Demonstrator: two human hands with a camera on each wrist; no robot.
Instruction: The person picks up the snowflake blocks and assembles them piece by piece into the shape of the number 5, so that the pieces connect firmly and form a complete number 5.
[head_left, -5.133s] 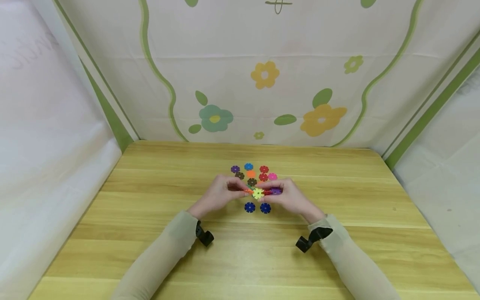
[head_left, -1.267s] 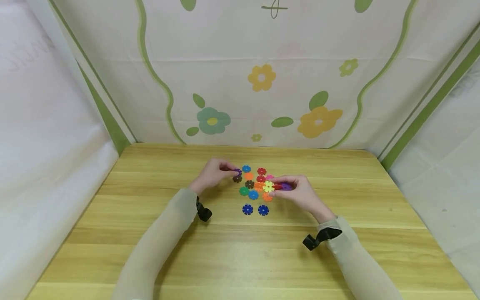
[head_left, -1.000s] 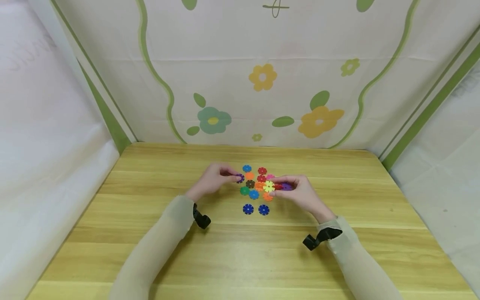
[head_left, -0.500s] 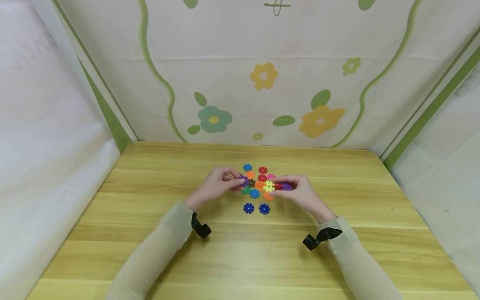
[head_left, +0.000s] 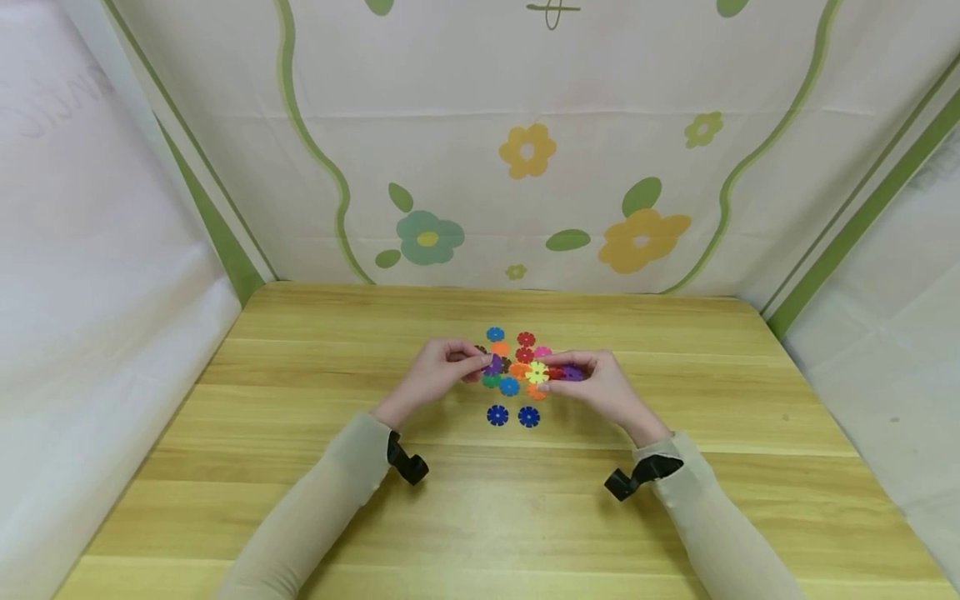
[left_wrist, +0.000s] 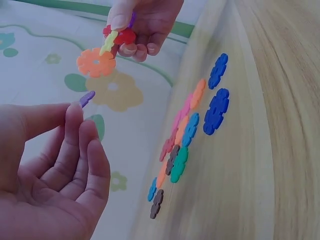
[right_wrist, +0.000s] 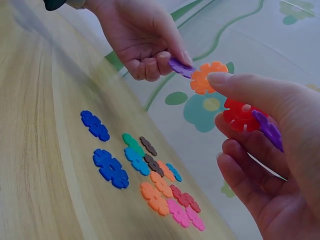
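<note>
Currently, your left hand (head_left: 442, 372) pinches a purple disc (left_wrist: 87, 98) near, but apart from, the joined orange, yellow, red and purple discs (head_left: 537, 372) your right hand (head_left: 600, 382) pinches; beneath your hands, loose discs (right_wrist: 160, 205) lie on the table (head_left: 465, 517), two dark-blue discs (right_wrist: 117, 177) closest to you.

We saw the left hand (head_left: 441, 368) leave the orange disc (left_wrist: 96, 63), pinch the purple disc (head_left: 492, 365) up from the bench (head_left: 480, 517) and carry it rightward, near that orange disc; the right hand (head_left: 600, 383) shifted slightly rightward.
</note>
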